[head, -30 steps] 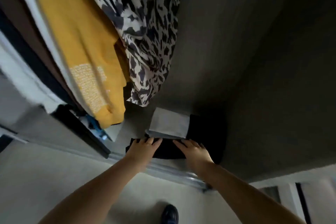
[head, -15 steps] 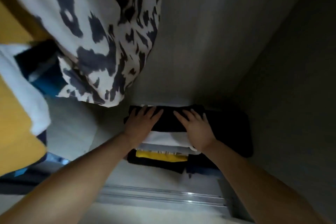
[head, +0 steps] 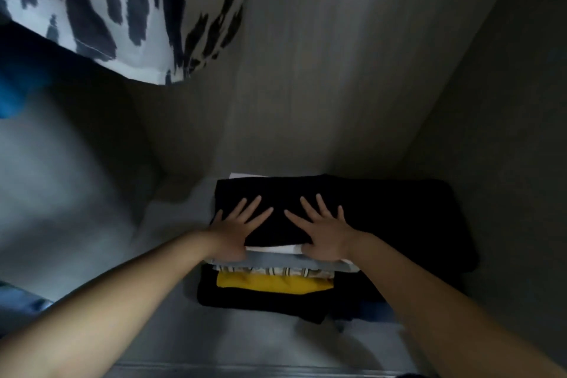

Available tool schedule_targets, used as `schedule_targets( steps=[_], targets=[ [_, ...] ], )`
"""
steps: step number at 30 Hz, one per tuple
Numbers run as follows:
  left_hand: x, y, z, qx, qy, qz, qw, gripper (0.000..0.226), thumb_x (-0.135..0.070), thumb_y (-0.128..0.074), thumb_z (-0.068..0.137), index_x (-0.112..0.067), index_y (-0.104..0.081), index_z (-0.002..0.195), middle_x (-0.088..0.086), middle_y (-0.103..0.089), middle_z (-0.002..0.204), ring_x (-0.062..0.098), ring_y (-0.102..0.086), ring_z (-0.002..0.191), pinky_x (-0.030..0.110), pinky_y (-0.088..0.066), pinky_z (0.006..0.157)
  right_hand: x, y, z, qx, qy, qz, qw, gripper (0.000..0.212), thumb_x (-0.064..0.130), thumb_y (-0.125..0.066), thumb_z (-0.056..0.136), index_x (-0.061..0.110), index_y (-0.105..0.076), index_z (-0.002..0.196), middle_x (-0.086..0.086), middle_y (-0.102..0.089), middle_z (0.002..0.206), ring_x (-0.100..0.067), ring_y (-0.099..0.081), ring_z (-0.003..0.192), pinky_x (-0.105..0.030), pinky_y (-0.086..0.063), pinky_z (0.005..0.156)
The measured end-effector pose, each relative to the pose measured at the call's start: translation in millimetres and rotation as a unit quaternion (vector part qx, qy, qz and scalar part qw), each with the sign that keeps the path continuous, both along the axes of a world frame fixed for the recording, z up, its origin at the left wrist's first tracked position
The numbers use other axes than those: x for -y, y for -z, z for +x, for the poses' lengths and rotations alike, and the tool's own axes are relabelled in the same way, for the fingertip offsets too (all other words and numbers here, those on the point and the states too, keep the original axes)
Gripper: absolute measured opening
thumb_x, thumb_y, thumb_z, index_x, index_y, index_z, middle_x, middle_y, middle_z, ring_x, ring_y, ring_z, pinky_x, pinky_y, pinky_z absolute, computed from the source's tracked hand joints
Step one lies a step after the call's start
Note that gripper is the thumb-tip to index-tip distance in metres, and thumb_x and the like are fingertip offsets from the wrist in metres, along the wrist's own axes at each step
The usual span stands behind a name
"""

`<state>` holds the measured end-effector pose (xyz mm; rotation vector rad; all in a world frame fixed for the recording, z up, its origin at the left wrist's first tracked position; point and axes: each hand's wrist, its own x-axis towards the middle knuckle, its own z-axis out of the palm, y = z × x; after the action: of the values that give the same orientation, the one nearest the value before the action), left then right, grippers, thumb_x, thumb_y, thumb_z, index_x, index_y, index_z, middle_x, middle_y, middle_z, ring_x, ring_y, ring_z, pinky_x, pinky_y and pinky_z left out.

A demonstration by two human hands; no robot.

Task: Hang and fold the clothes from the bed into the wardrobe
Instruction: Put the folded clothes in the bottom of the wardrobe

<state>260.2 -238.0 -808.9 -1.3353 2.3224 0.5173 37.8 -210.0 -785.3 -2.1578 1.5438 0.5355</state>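
A folded black garment point(head: 282, 193) lies on top of a stack of folded clothes on the wardrobe floor point(head: 171, 331). Below it show white, grey and striped layers, a yellow one point(head: 273, 284) and a black one point(head: 260, 304) at the bottom. My left hand point(head: 237, 228) lies flat on the black garment's left part, fingers spread. My right hand point(head: 322, 228) lies flat on it just to the right, fingers spread too. A second dark pile point(head: 414, 224) sits against the stack's right side.
A black-and-white patterned garment point(head: 138, 9) hangs overhead at the upper left, with a blue piece point(head: 15, 92) beside it. The wardrobe's back wall point(head: 322, 70) and right side wall point(head: 506, 132) close in the stack. The door track point(head: 245, 370) runs along the bottom edge.
My view has moved deeper into the wardrobe and lower. The black garment went from the front edge onto the stack, and both hands now spread flat on it.
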Motion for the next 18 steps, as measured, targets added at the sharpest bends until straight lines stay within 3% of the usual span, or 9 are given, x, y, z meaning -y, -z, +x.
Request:
schedule_targets(
  steps=[4,8,12,15,17,18],
  targets=[
    [8.6,1.2,5.0,-0.037,0.002,0.039,0.999,0.085,-0.039,-0.047,0.094,-0.046,0.021,0.144,-0.012,0.039,0.149,0.019,0.030,0.141,0.054,0.002,0.116,-1.8,4.2,1.4,0.031,0.035,0.023,0.999,0.067,0.062,-0.030,0.095,0.050,0.013,0.146,0.008,0.034,0.153,-0.027,0.039,0.137,-0.063,0.013,0.111],
    [3.3,18.1,5.6,-0.010,0.023,0.026,0.999,0.081,-0.044,-0.041,0.093,-0.047,0.023,0.143,-0.012,0.042,0.147,0.019,0.033,0.140,0.057,0.003,0.115,-15.9,32.8,5.3,0.015,0.038,-0.013,0.999,0.066,0.067,-0.022,0.094,0.051,0.016,0.145,0.010,0.040,0.149,-0.025,0.043,0.134,-0.064,0.016,0.108],
    [1.0,-0.7,-2.6,0.025,0.001,0.043,0.999,0.075,-0.044,-0.037,0.094,-0.044,0.017,0.146,-0.008,0.035,0.152,0.023,0.025,0.144,0.057,0.003,0.115,-10.1,14.4,11.7,-0.029,0.045,0.019,0.998,0.065,0.065,-0.022,0.095,0.048,0.013,0.147,0.008,0.035,0.153,-0.028,0.036,0.138,-0.064,0.012,0.109],
    [-2.0,-57.2,-20.0,0.020,0.004,0.048,0.999,0.070,-0.047,-0.035,0.095,-0.037,0.006,0.151,-0.001,0.010,0.161,0.026,0.003,0.148,0.053,-0.006,0.117,-7.5,-32.1,18.0,-0.062,0.061,0.079,0.993,0.063,0.056,-0.027,0.099,0.039,0.000,0.152,0.002,0.011,0.161,-0.034,0.012,0.147,-0.060,-0.001,0.114],
    [-12.7,-105.9,-40.2,-0.064,0.004,-0.018,0.998,0.065,-0.046,-0.036,0.098,-0.030,-0.006,0.153,0.006,-0.023,0.157,0.025,-0.029,0.141,0.040,-0.029,0.111,-12.0,-76.7,20.6,-0.059,0.058,0.127,0.988,0.054,0.039,-0.034,0.101,0.022,-0.024,0.151,-0.008,-0.025,0.156,-0.034,-0.028,0.140,-0.046,-0.025,0.113],
    [-19.2,-134.3,-51.3,-0.113,-0.004,-0.062,0.992,0.061,-0.043,-0.037,0.099,-0.027,-0.015,0.153,0.008,-0.041,0.148,0.026,-0.044,0.130,0.034,-0.039,0.100,-14.8,-104.4,20.6,-0.051,0.062,0.149,0.986,0.048,0.032,-0.036,0.101,0.015,-0.034,0.147,-0.011,-0.039,0.148,-0.031,-0.042,0.130,-0.038,-0.035,0.106]
  ],
)
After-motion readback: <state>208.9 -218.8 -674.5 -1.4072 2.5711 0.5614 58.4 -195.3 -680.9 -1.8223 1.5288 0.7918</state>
